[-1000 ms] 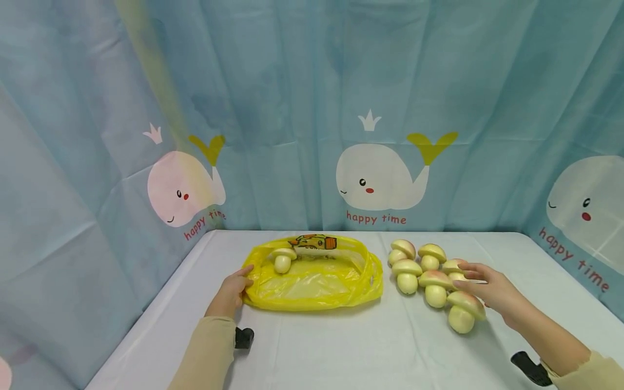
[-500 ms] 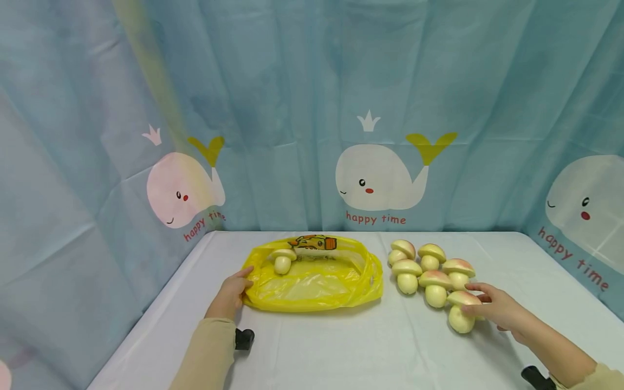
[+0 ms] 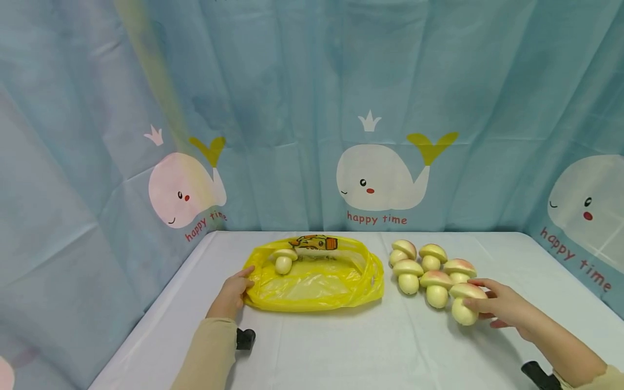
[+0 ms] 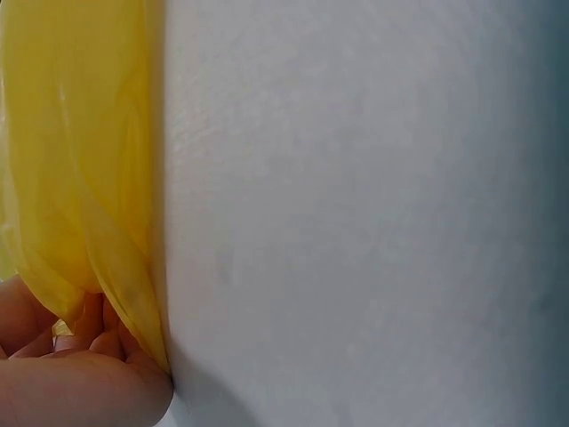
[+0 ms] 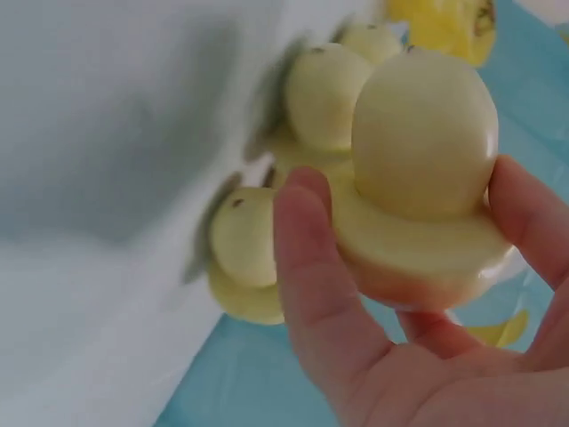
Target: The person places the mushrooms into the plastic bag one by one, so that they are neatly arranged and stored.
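In the head view my right hand (image 3: 503, 307) grips the nearest mushroom (image 3: 465, 315), pale with a pink-tinged cap. The right wrist view shows this mushroom (image 5: 425, 133) between thumb and fingers, stem toward the camera. Just beyond it stand several similar mushrooms (image 3: 436, 290) in a cluster. On the left, a yellow plastic bag (image 3: 312, 304) lies with its mouth wide, one mushroom (image 3: 284, 262) inside. My left hand (image 3: 231, 295) holds the bag's left edge; the left wrist view has the fingers curled at the yellow plastic (image 4: 80, 160).
A white cloth (image 3: 341, 346) covers the table. Behind it hangs a blue curtain (image 3: 292, 108) printed with whales, which also runs along the left and right sides. A black wrist camera (image 3: 245, 339) sits below my left hand.
My right hand moved from above the cluster to the nearest mushroom and took hold of it, and that mushroom has risen slightly. The left hand and the bag have stayed put.
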The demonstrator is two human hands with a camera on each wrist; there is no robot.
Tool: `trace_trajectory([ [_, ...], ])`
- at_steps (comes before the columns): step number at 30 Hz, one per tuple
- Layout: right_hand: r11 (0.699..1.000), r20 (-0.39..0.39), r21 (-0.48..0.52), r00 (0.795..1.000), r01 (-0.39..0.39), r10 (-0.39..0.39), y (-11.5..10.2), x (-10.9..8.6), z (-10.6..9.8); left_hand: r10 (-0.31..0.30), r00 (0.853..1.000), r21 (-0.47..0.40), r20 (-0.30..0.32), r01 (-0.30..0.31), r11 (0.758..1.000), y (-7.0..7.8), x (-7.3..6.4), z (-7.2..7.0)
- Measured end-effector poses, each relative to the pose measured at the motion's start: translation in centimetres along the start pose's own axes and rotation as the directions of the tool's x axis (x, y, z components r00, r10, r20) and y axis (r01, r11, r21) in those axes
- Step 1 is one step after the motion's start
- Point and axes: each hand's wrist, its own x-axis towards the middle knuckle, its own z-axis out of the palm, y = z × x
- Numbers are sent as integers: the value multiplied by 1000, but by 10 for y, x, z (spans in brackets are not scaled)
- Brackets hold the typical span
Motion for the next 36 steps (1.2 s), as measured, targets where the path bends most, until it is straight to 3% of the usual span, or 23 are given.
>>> trace_trajectory([
  [9,979,-11,173,994,108,-108,-19,2,-1,3,1000,4,-15,-3,1000,-7,6,-4],
  [13,942,-1,292,985,165,-172,-23,6,6,5,1000,3,-14,-5,1000,-8,9,-4],
  [19,894,1,388,970,225,-244,-30,11,12,3,1000,-3,-2,-3,1000,-3,1,1],
  [30,866,62,457,964,204,-260,-49,18,24,-2,1000,1,-2,2,1000,0,4,0],
  [36,873,98,460,968,161,-230,-65,20,33,-8,1000,-7,-2,8,1000,-1,3,-1],
])
